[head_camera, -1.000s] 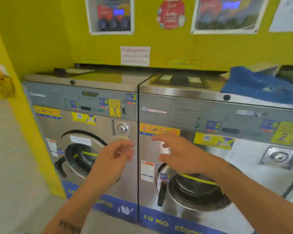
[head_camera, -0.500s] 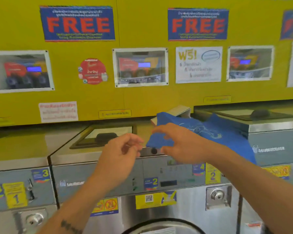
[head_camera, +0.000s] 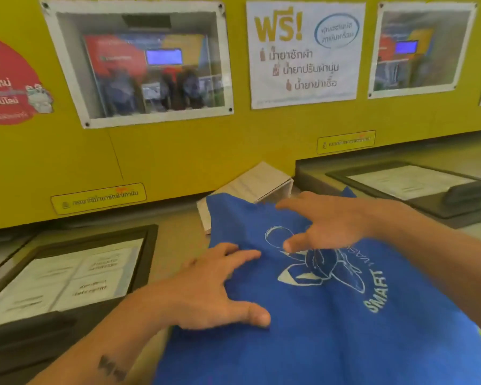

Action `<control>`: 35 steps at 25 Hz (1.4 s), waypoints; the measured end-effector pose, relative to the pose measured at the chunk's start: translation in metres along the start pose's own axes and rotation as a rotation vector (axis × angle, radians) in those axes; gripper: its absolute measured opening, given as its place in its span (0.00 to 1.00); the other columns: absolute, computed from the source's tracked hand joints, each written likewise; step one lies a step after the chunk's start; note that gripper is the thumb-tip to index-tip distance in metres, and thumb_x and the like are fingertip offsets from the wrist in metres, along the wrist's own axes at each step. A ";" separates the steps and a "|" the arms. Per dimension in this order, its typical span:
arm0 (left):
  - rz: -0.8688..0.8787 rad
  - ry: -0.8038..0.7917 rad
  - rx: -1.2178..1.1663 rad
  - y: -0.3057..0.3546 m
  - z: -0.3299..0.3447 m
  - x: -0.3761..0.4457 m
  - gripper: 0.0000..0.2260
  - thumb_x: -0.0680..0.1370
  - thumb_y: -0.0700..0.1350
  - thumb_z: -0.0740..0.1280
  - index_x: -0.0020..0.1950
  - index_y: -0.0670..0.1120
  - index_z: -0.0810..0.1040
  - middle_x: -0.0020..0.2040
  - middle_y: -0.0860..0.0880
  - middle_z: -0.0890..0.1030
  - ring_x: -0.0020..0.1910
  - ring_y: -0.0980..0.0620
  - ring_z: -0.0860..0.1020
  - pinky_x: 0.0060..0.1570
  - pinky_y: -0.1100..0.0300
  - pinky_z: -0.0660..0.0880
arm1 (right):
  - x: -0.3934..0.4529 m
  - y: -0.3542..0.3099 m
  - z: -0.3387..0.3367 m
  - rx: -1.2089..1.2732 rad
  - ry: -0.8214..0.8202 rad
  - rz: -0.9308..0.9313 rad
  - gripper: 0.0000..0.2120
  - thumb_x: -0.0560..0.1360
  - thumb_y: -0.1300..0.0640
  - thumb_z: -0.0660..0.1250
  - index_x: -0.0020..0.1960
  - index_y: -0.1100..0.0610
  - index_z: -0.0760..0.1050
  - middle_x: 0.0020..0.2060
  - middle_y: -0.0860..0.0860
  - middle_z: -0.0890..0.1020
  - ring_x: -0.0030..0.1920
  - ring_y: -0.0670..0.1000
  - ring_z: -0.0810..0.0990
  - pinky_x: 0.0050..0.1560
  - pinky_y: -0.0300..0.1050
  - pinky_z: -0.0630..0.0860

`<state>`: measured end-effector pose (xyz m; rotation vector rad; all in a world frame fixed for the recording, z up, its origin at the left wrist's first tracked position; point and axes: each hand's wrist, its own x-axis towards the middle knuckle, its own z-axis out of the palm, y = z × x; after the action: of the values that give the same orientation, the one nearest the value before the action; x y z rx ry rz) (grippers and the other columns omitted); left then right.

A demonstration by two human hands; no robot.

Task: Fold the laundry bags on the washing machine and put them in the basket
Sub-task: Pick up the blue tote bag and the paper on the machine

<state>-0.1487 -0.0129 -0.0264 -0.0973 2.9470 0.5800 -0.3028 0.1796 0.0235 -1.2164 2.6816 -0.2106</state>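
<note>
So there's a blue laundry bag (head_camera: 331, 323) lying mostly flat across the top of the washing machine (head_camera: 175, 245), white printed logo facing up with "SMART" readable along one side. It covers most of the machine's right half and hangs toward the near edge.

Left hand (head_camera: 214, 290) is spread out, palm down, resting right on the bag's left edge, fingers on the blue fabric and thumb pointing toward the logo. Not pinching anything, just flat on it. There's a small dark tattoo on that forearm.

Right hand (head_camera: 331, 226) is also spread, over the bag's far part just above the logo. Index finger points toward the bag's far left corner, thumb angled down at the print. Can't tell whether it's actually touching the cloth or just above it.

Behind the bag, at its far edge, sits a small white box (head_camera: 257, 184) against the yellow wall (head_camera: 178, 151), partly under the bag's corner. Left of the bag is a dark-framed detergent lid (head_camera: 67, 273) with white labels. A white poster (head_camera: 306, 54) with Thai text hangs on the wall above the bag.
</note>
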 end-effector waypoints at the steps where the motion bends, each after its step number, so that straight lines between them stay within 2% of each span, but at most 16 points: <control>1: 0.006 -0.010 0.051 -0.002 0.005 0.008 0.47 0.58 0.78 0.63 0.75 0.69 0.52 0.71 0.65 0.55 0.70 0.62 0.56 0.74 0.52 0.52 | 0.003 0.008 -0.002 0.030 -0.088 0.043 0.45 0.71 0.33 0.69 0.79 0.41 0.49 0.78 0.46 0.57 0.76 0.52 0.62 0.72 0.51 0.64; 3: 0.046 0.150 0.071 -0.010 0.011 0.020 0.46 0.59 0.77 0.59 0.75 0.67 0.53 0.66 0.63 0.63 0.69 0.60 0.60 0.72 0.50 0.55 | 0.000 0.016 0.006 0.017 -0.211 0.082 0.48 0.67 0.32 0.71 0.78 0.39 0.48 0.75 0.45 0.60 0.75 0.53 0.64 0.71 0.54 0.66; 5: 0.093 0.337 -0.025 -0.015 0.009 0.027 0.37 0.64 0.71 0.62 0.72 0.64 0.62 0.53 0.62 0.72 0.58 0.57 0.71 0.63 0.51 0.67 | -0.005 0.013 0.020 -0.083 -0.178 0.036 0.46 0.67 0.34 0.71 0.78 0.40 0.52 0.70 0.46 0.65 0.71 0.53 0.66 0.68 0.55 0.68; 8: 0.136 0.477 -0.129 -0.017 -0.003 0.025 0.19 0.72 0.51 0.70 0.62 0.60 0.75 0.40 0.62 0.75 0.43 0.61 0.74 0.46 0.69 0.70 | -0.006 -0.005 0.031 0.033 0.026 -0.044 0.33 0.71 0.46 0.73 0.73 0.45 0.65 0.64 0.47 0.74 0.64 0.52 0.73 0.62 0.50 0.72; 10: 0.192 0.522 -0.161 -0.020 -0.014 0.019 0.16 0.74 0.45 0.71 0.59 0.60 0.75 0.45 0.64 0.74 0.48 0.65 0.74 0.46 0.72 0.68 | -0.004 -0.023 0.036 0.144 0.153 -0.049 0.24 0.71 0.54 0.71 0.66 0.47 0.72 0.60 0.47 0.79 0.59 0.50 0.77 0.58 0.47 0.74; 13: 0.195 0.441 -0.197 -0.035 -0.033 0.010 0.28 0.68 0.56 0.76 0.63 0.66 0.66 0.64 0.63 0.61 0.63 0.65 0.63 0.62 0.66 0.62 | 0.005 -0.064 0.036 0.314 0.338 -0.040 0.19 0.72 0.55 0.71 0.62 0.48 0.74 0.55 0.48 0.80 0.52 0.48 0.78 0.52 0.43 0.76; 15: 0.191 0.457 -0.115 -0.050 -0.041 0.009 0.18 0.67 0.61 0.74 0.52 0.64 0.71 0.68 0.60 0.59 0.68 0.60 0.59 0.67 0.58 0.61 | 0.014 -0.093 0.030 0.377 0.401 -0.086 0.23 0.72 0.52 0.72 0.65 0.49 0.71 0.58 0.47 0.78 0.55 0.47 0.77 0.54 0.40 0.74; 16: 0.187 0.485 -0.080 -0.059 -0.045 0.007 0.12 0.68 0.59 0.73 0.43 0.61 0.72 0.67 0.58 0.65 0.67 0.58 0.62 0.65 0.56 0.64 | 0.019 -0.106 0.026 0.373 0.416 -0.117 0.25 0.73 0.50 0.72 0.67 0.49 0.70 0.60 0.47 0.77 0.57 0.46 0.75 0.56 0.39 0.72; 18: 0.175 0.530 -0.081 -0.076 -0.054 0.001 0.11 0.71 0.48 0.70 0.37 0.53 0.68 0.49 0.56 0.78 0.48 0.59 0.74 0.46 0.57 0.71 | 0.032 -0.117 0.017 0.286 0.465 -0.157 0.24 0.75 0.46 0.68 0.69 0.49 0.69 0.62 0.47 0.74 0.59 0.47 0.73 0.59 0.42 0.70; 19: 0.166 0.536 -0.106 -0.085 -0.058 -0.002 0.10 0.71 0.43 0.67 0.38 0.51 0.66 0.37 0.53 0.76 0.34 0.58 0.71 0.35 0.58 0.67 | 0.040 -0.116 0.013 0.200 0.512 -0.151 0.22 0.76 0.46 0.66 0.69 0.49 0.69 0.63 0.48 0.74 0.61 0.49 0.72 0.60 0.46 0.71; 21: 0.136 0.604 -0.128 -0.100 -0.066 -0.008 0.12 0.71 0.36 0.63 0.40 0.52 0.64 0.29 0.49 0.70 0.26 0.53 0.64 0.28 0.57 0.59 | 0.062 -0.102 0.005 -0.052 0.558 -0.081 0.22 0.76 0.51 0.65 0.70 0.49 0.69 0.65 0.51 0.72 0.65 0.55 0.70 0.63 0.52 0.70; 24: 0.142 0.606 -0.081 -0.112 -0.076 -0.019 0.18 0.73 0.35 0.59 0.51 0.60 0.67 0.39 0.53 0.78 0.30 0.53 0.72 0.32 0.53 0.68 | 0.092 -0.075 0.006 -0.362 0.368 0.096 0.34 0.72 0.52 0.68 0.75 0.47 0.62 0.72 0.55 0.64 0.72 0.61 0.62 0.70 0.59 0.62; 27: 0.205 0.549 -0.056 -0.123 -0.076 -0.024 0.21 0.76 0.41 0.56 0.60 0.65 0.70 0.51 0.62 0.76 0.48 0.60 0.75 0.48 0.62 0.70 | 0.112 -0.060 0.020 -0.453 0.268 0.127 0.34 0.71 0.42 0.68 0.74 0.45 0.62 0.71 0.55 0.66 0.70 0.62 0.64 0.68 0.63 0.61; 30: 0.195 0.525 -0.098 -0.122 -0.069 -0.030 0.05 0.81 0.50 0.60 0.51 0.59 0.75 0.46 0.57 0.73 0.47 0.59 0.72 0.46 0.65 0.66 | 0.123 -0.055 0.030 -0.541 0.327 0.110 0.36 0.68 0.34 0.68 0.71 0.44 0.64 0.64 0.53 0.70 0.64 0.61 0.69 0.62 0.62 0.64; 32: 0.140 0.560 -0.098 -0.120 -0.062 -0.029 0.08 0.77 0.55 0.67 0.44 0.52 0.74 0.42 0.55 0.72 0.43 0.57 0.72 0.42 0.63 0.68 | 0.125 -0.052 0.032 -0.561 0.378 0.075 0.33 0.69 0.39 0.69 0.71 0.45 0.64 0.64 0.53 0.71 0.63 0.60 0.70 0.62 0.61 0.66; 35: 0.061 0.629 -0.048 -0.121 -0.056 -0.024 0.10 0.74 0.44 0.69 0.39 0.46 0.68 0.40 0.53 0.68 0.38 0.54 0.69 0.37 0.56 0.65 | 0.117 -0.054 0.031 -0.530 0.358 0.053 0.32 0.71 0.42 0.67 0.72 0.45 0.63 0.66 0.53 0.70 0.66 0.60 0.67 0.64 0.61 0.63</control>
<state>-0.1209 -0.1449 -0.0164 -0.2342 3.5504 0.7428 -0.3325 0.0543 -0.0087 -1.3405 3.2058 0.3496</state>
